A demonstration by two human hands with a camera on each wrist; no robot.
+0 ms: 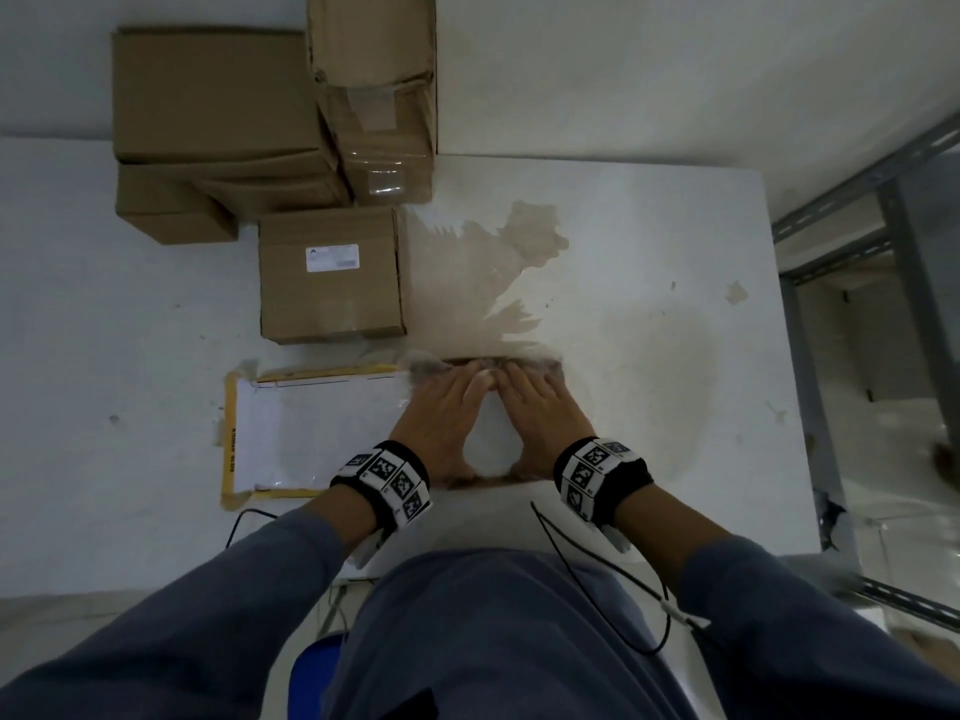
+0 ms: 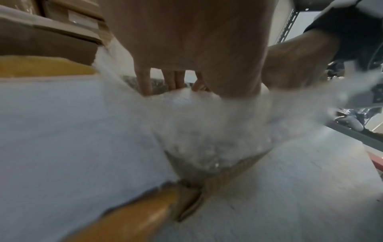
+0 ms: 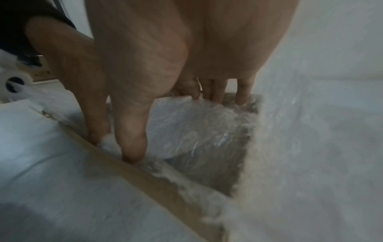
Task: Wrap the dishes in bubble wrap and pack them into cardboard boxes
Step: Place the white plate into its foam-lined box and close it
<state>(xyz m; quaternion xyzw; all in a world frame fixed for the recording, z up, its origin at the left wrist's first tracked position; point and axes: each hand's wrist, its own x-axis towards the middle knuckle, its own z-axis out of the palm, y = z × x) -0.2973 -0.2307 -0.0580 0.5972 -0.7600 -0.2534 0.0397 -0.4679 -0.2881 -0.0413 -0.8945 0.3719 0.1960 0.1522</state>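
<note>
Bubble wrap [image 1: 493, 449] covers a pale rounded dish [image 3: 186, 121] that sits low inside an open cardboard box [image 3: 234, 163] near the front edge of the table [image 1: 649, 356], roughly at its middle; the box's brown rim shows only as thin strips beyond the fingertips and beside the wrists. Largest on the table is a stack of closed cardboard boxes [image 1: 218, 122] at the far left corner, with a taller taped box [image 1: 379, 96] leaning beside it against the wall. In front of these stands a single closed box with a white label [image 1: 332, 272]. A flat white sheet with a yellow border [image 1: 291, 433] lies toward the front left, just beside the open box. A brownish stain [image 1: 498, 272] spreads over the table's middle, beyond the hands.

Both hands are down on the wrapped dish — the left hand [image 1: 441, 418] and right hand [image 1: 540, 407] lie palm-down side by side, fingers straight and angled toward each other so the fingertips nearly meet at the far side, thumbs pointing in at the near side. The wrist views show fingertips [image 3: 242, 98] and the right thumb [image 3: 132, 144] pressing the wrap down along the box's inner walls. Each wrist carries a black band with square markers [image 1: 384, 475].
</note>
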